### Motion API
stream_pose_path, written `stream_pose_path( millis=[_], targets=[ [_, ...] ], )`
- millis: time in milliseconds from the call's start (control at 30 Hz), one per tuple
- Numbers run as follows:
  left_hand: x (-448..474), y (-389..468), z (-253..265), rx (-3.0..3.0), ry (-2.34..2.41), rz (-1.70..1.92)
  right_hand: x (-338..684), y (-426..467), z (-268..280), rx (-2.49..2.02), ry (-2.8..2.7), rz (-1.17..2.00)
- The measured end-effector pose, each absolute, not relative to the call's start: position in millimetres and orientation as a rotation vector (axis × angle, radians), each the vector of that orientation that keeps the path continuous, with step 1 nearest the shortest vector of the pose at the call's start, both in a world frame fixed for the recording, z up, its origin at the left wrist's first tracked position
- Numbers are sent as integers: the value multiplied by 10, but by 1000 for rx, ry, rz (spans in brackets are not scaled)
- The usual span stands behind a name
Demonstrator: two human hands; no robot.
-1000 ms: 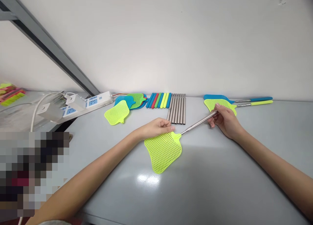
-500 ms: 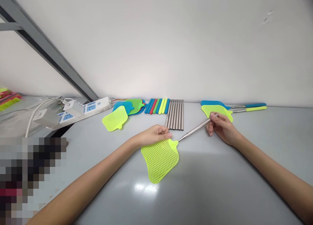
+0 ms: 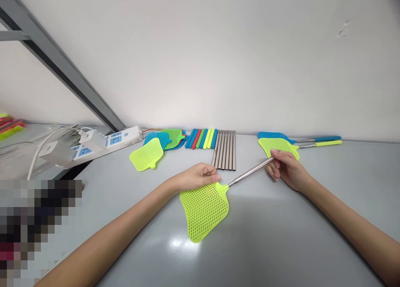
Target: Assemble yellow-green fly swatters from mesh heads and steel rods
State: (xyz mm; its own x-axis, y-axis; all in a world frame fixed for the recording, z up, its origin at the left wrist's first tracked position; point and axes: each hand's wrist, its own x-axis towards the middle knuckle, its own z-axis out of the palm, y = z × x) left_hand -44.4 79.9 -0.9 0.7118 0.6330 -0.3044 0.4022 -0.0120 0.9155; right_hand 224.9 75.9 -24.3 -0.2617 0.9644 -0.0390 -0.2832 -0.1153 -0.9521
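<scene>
My left hand (image 3: 200, 175) is closed, pinching the upper edge of a yellow-green perforated fly swatter head (image 3: 206, 210) near its neck. From that neck a telescopic metal rod (image 3: 251, 170) slants up to the right. Thumb and fingers of my right hand (image 3: 286, 168) are closed on the rod's far end. Just behind the left hand lie several loose metal rods (image 3: 226, 151) side by side. Beyond my right hand are a yellow-green fly swatter (image 3: 273, 145) and a blue one (image 3: 271, 135), both with coloured handles.
Several coloured handle grips (image 3: 201, 138) lie in a row near the wall. Left of them are loose swatter heads, with a yellow-green one (image 3: 146, 154) in front. A white power strip (image 3: 125, 136) with plugged-in chargers and cables lies further left, beside a slanting grey metal beam (image 3: 71, 68).
The view has tilted a little, so the table things sit slightly lower. Both hands keep the same hold, and the rod stays joined to the swatter head.
</scene>
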Motion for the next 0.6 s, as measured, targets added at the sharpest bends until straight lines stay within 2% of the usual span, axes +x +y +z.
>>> stream_pose_path(
  millis=[600],
  targets=[
    [-456, 798, -19, 1619, 890, 229, 2260, 775, -244, -1004, -1150, 1577]
  ],
)
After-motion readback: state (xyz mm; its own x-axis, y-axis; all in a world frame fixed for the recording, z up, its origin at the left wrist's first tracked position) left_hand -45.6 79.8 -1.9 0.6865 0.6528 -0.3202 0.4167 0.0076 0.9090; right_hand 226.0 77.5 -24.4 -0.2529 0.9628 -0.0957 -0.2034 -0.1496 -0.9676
